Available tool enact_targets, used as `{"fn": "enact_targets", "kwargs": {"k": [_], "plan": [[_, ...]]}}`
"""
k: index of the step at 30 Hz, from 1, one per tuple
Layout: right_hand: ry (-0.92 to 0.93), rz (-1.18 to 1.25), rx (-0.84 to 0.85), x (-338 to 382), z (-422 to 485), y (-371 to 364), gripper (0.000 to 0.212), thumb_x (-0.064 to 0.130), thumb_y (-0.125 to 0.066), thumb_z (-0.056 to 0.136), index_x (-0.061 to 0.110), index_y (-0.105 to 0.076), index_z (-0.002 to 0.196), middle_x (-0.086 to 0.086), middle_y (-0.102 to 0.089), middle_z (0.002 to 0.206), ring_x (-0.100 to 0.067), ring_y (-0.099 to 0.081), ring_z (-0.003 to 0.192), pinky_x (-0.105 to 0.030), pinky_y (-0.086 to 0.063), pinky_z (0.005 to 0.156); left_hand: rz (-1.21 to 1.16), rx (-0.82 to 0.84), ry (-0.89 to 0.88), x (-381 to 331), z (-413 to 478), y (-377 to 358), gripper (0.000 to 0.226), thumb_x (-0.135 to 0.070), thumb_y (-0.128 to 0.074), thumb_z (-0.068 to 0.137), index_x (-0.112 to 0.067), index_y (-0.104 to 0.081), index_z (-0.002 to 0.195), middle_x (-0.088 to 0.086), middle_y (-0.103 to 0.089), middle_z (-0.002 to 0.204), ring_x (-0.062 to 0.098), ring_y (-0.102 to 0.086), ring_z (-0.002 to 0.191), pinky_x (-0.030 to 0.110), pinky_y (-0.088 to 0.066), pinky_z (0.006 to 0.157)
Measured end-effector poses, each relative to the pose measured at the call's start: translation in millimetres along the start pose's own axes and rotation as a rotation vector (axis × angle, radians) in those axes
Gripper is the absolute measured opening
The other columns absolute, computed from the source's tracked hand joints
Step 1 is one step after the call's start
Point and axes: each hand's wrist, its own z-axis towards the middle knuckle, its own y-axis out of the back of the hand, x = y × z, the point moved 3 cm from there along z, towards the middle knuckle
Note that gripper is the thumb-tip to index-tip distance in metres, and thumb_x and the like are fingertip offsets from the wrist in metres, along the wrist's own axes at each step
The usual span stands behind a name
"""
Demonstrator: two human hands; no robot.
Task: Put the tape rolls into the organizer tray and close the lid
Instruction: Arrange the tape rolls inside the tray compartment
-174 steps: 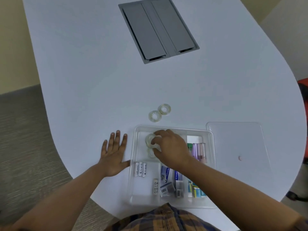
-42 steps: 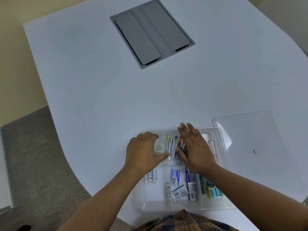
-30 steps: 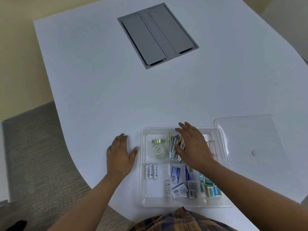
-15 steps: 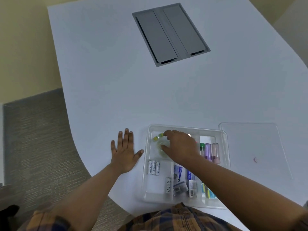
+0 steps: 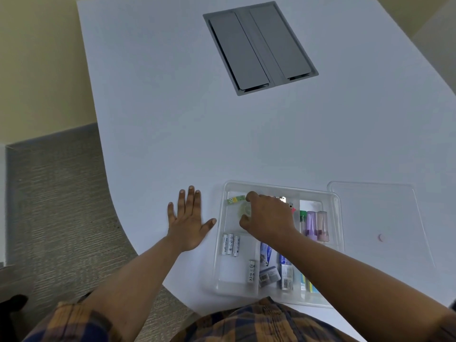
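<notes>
Head view: right hand (image 5: 269,219), shifted from the pens, is curling fingers (image 5: 249,196) around rolls (image 5: 244,210); left hand (image 5: 188,222) is lying flat; lid (image 5: 377,218) is waiting.

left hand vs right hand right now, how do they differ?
Left hand lies flat on the table, fingers spread, beside the organizer tray; right hand is inside the tray. Left touches no item; right curls its fingers around a clear tape roll. Both are bare.

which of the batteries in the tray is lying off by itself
The lone battery near the tray's front edge. The other three batteries lie side by side, farther back, in the left compartment.
</notes>
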Motion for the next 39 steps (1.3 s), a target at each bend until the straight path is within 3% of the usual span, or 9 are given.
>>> {"fn": "enact_targets", "kwargs": {"k": [3, 9, 14, 19, 24, 29, 39], "plan": [[0.016, 0.022, -0.069, -0.2, 0.2, 7.0, 0.039, 0.046, -0.056, 0.077, 0.021, -0.058, 0.108, 0.0, -0.068, 0.082, -0.024, -0.064, 0.07, -0.029, -0.04, 0.055, 0.004, -0.017, -0.002, -0.3, -1.6, 0.0, 0.088, -0.076, -0.007, 0.082, -0.021, 0.033, 0.138, -0.006, 0.042, 0.148, 0.015, 0.043, 0.134, 0.051, 0.018, 0.111], [0.084, 0.083, -0.189, 6.5, 10.0, 20.6, 0.036, 0.045, -0.06, 0.076, 0.023, -0.061, 0.104, 0.001, -0.069, 0.073, -0.024, -0.063, 0.058, -0.026, -0.033, 0.05, 0.01, 0.006, 0.004, -1.2, -1.0, 1.3, 0.087, -0.073, -0.011, 0.085, -0.021, 0.036, 0.135, -0.007, 0.045, 0.145, 0.015, 0.046, 0.131, 0.052, 0.018, 0.111], [0.179, 0.032, -0.105, 11.1, 19.8, 12.4, 0.039, 0.041, -0.057, 0.082, 0.02, -0.057, 0.114, -0.001, -0.071, 0.086, -0.026, -0.064, 0.067, -0.027, -0.034, 0.053, 0.004, 0.013, 0.005, -3.1, -2.4, 3.7, 0.086, -0.069, -0.017, 0.089, -0.02, 0.034, 0.137, -0.006, 0.044, 0.146, 0.016, 0.046, 0.132, 0.053, 0.017, 0.112], [0.106, 0.059, -0.079, 9.0, 21.6, 5.5, 0.039, 0.041, -0.055, 0.082, 0.018, -0.053, 0.112, -0.001, -0.068, 0.079, -0.025, -0.061, 0.063, -0.027, -0.033, 0.051, 0.005, 0.027, 0.013, -3.9, -2.4, 4.4, 0.086, -0.069, -0.017, 0.089, -0.019, 0.034, 0.137, -0.004, 0.043, 0.147, 0.019, 0.044, 0.133, 0.053, 0.017, 0.112], [0.122, 0.127, 0.037, 14.5, 23.7, -0.2, 0.042, 0.041, -0.06, 0.077, 0.018, -0.046, 0.11, -0.002, -0.066, 0.086, -0.025, -0.061, 0.07, -0.03, -0.041, 0.057, -0.007, 0.026, 0.012, -5.5, -3.2, 6.2, 0.086, -0.068, -0.019, 0.09, -0.019, 0.032, 0.138, -0.003, 0.042, 0.147, 0.019, 0.044, 0.133, 0.053, 0.017, 0.112], [0.069, 0.128, -0.029, 8.2, 28.0, 2.6, 0.044, 0.041, -0.063, 0.075, 0.022, -0.049, 0.113, 0.002, -0.064, 0.088, -0.017, -0.049, 0.066, -0.028, -0.037, 0.057, 0.002, 0.022, 0.015, -6.2, -3.6, 7.0, 0.086, -0.067, -0.019, 0.09, -0.018, 0.032, 0.139, -0.003, 0.042, 0.147, 0.02, 0.043, 0.134, 0.052, 0.017, 0.112], [0.113, 0.157, -0.01, 8.3, 28.0, -9.9, 0.053, 0.038, -0.065, 0.076, 0.022, -0.049, 0.124, -0.001, -0.066, 0.109, -0.025, -0.064, 0.087, -0.03, -0.041, 0.062, -0.005, 0.024, 0.01, -3.6, -2.6, 4.9, 0.086, -0.07, -0.016, 0.088, -0.021, 0.034, 0.138, -0.005, 0.043, 0.148, 0.018, 0.043, 0.134, 0.053, 0.018, 0.112]]}}
